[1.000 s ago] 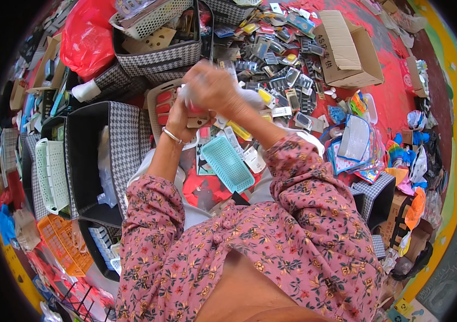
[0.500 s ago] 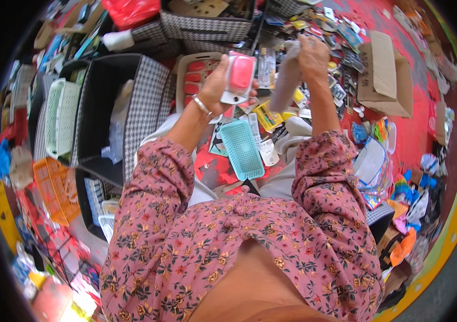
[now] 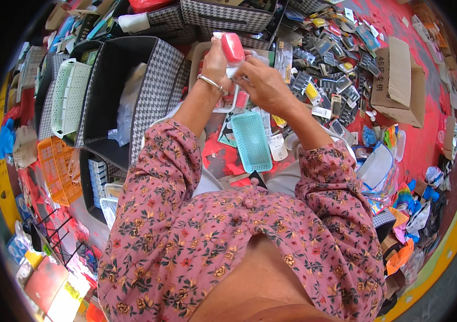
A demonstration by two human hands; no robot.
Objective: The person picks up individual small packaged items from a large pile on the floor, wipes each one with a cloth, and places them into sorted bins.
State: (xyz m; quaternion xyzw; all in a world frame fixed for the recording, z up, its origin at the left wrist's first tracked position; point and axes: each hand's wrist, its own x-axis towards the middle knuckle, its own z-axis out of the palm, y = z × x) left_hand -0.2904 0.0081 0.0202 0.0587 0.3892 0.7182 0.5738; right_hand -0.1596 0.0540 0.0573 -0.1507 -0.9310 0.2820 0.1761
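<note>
My left hand (image 3: 215,68) is closed around a red, rounded plastic item (image 3: 232,48) on a white backing card, held up in front of me. My right hand (image 3: 266,86) comes in from the right with fingers curled against the lower end of the package. A pale grey cloth (image 3: 260,55) shows in part behind that hand, which mostly hides it. Below both hands a turquoise perforated basket (image 3: 251,144) lies between my legs. Behind the hands stands a beige tray (image 3: 195,63) that is largely covered by them.
Houndstooth fabric bins (image 3: 156,80) stand at the left, with a mint green basket (image 3: 71,96) and an orange basket (image 3: 59,172). Many small packaged goods (image 3: 325,70) lie heaped at the far right, near an open cardboard box (image 3: 400,91). A clear zip pouch (image 3: 376,166) lies at the right.
My right hand has come leftward and down from the far right, bringing the grey cloth to the package. My left hand has raised and tilted the red item slightly.
</note>
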